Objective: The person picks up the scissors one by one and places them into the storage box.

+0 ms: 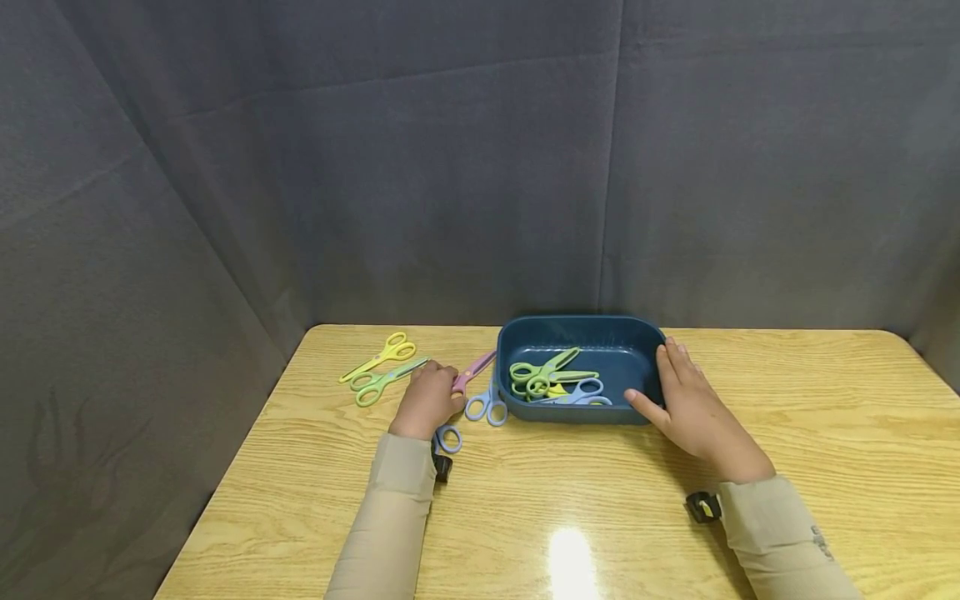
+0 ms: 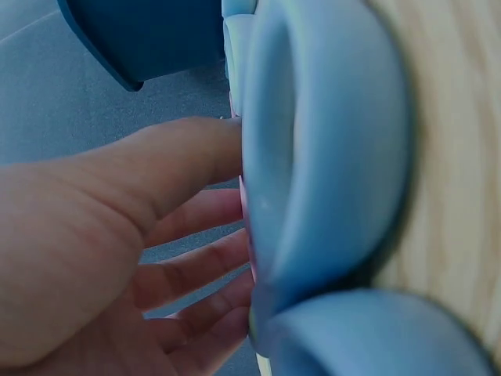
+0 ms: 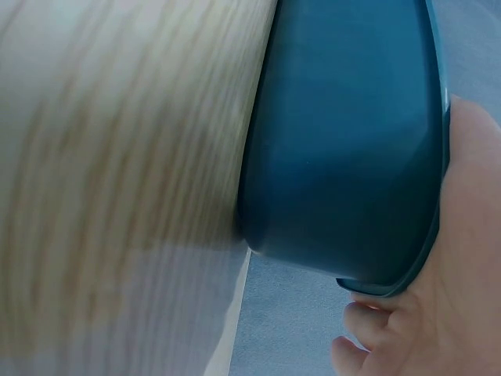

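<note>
Nearest the camera, two beige sleeves extend over the wooden surface (image 1: pixel 787 392). The left hand (image 1: pixel 427 400) rests knuckles-up on the surface, fingers curled around the pink scissors (image 1: pixel 474 370), whose blades point away toward the bin. A pair of blue scissors (image 1: pixel 447 438) lies just under the left wrist; a second blue pair (image 1: pixel 487 406) lies just beside the hand, against the bin's near-left corner.

The right hand (image 1: pixel 693 408) lies flat against the right end of the dark blue bin (image 1: pixel 525 333) — fingers straight along the rim, thumb pressed on the near wall.

Inside the bin: green scissors (image 1: pixel 543 371) on top, with blue and yellow pairs beneath.

Farther left on the surface lie green scissors (image 1: pixel 382 382) and, beyond them, yellow scissors (image 1: pixel 380 355) — side by side, well apart from the bin. A grey fabric backdrop (image 1: pixel 450 167) encloses the far side.
</note>
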`<act>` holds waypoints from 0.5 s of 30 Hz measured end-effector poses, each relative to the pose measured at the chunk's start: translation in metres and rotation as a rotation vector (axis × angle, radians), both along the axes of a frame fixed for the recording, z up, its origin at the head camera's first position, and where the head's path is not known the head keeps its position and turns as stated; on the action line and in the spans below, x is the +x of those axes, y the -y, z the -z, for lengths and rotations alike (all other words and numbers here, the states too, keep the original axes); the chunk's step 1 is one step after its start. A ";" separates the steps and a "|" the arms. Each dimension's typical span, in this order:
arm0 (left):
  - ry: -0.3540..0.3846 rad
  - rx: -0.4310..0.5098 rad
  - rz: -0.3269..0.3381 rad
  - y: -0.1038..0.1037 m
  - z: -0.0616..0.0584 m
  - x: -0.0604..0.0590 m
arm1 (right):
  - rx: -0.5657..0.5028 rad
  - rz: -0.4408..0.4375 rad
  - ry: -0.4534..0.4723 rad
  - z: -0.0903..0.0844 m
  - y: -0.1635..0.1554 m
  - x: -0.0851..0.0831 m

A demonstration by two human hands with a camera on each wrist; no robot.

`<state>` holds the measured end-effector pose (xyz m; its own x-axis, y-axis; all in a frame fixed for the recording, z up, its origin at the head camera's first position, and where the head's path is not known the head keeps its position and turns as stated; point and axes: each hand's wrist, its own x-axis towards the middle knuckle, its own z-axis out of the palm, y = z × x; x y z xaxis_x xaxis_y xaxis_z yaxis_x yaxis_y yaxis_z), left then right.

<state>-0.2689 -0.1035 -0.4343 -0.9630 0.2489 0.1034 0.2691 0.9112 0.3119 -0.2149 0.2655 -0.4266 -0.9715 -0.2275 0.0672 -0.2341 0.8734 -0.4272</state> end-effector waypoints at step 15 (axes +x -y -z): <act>-0.049 0.052 -0.001 0.004 0.002 0.000 | -0.002 -0.005 -0.001 0.000 0.000 0.001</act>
